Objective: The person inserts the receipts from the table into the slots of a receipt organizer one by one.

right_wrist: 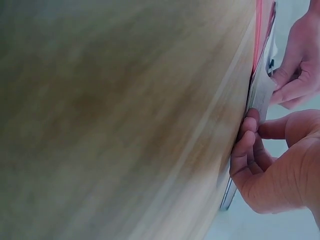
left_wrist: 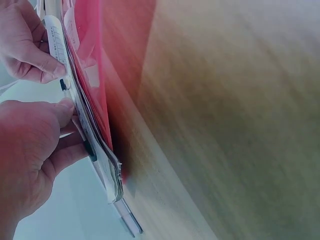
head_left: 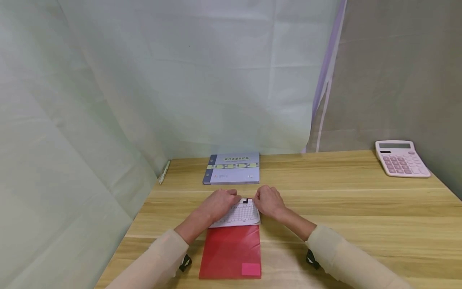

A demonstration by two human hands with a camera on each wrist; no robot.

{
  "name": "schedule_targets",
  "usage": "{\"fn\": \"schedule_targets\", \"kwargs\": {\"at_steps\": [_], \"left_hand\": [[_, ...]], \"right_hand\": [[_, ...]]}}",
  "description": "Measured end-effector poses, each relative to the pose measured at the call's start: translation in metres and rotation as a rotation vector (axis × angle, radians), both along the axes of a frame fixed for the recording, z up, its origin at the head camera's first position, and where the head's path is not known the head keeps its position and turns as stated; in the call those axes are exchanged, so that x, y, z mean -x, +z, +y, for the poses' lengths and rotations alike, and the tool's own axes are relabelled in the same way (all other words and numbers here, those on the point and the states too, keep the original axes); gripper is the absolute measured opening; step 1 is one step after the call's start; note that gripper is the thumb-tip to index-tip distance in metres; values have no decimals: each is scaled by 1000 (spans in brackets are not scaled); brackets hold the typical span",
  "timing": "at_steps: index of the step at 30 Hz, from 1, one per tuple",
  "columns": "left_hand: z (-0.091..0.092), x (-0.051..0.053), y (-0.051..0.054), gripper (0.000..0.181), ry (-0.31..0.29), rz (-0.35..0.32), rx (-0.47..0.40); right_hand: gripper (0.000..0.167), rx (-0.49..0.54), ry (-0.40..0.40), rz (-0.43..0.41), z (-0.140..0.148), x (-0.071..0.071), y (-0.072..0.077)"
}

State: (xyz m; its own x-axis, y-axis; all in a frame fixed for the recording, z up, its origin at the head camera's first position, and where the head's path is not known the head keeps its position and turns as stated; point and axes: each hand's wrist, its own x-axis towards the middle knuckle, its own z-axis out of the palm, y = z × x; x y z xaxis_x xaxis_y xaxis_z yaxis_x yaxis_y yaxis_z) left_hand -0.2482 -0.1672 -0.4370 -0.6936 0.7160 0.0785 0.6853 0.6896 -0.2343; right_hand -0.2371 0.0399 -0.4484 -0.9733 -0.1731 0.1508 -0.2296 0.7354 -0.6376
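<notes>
A stack of printed sheets (head_left: 241, 214) lies over the upper part of a red folder (head_left: 231, 249), in front of the person. Along the top edge of the sheets runs a thin paper fastener with a small black piece (head_left: 245, 200). My left hand (head_left: 221, 205) pinches the fastener near its left end; in the left wrist view its thumb (left_wrist: 64, 107) rests by the strip. My right hand (head_left: 268, 200) grips the sheets' top right corner, and in the right wrist view its curled fingers (right_wrist: 247, 142) are at the sheet edge.
Behind the hands lies a blue-grey booklet (head_left: 234, 168) with a yellow-green band. A pen (head_left: 164, 172) is at the far left edge of the wooden table (head_left: 343, 208). A pink and white calculator (head_left: 402, 158) lies at the far right. Pale curtains (head_left: 216, 80) hang behind the table.
</notes>
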Motion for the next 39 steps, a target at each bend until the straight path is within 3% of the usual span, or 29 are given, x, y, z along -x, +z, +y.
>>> {"fn": "schedule_targets", "kwargs": {"at_steps": [10,21,28,34,39], "left_hand": [[0,-2,-1,19,24,-41,-53],[0,-3,-3,21,-29,72,56],[0,-4,-3,21,-28,62,51],[-1,-3,-6,16,-49,79,33],[-1,-2,-5,18,-13,48,3]], "right_hand": [[28,69,54,-101,2,0,4],[46,84,26,-51,0,-1,-2],[49,81,14,-36,-1,-1,-4],[43,76,7,-39,0,-1,-4],[20,159,26,-120,5,-1,0]]}}
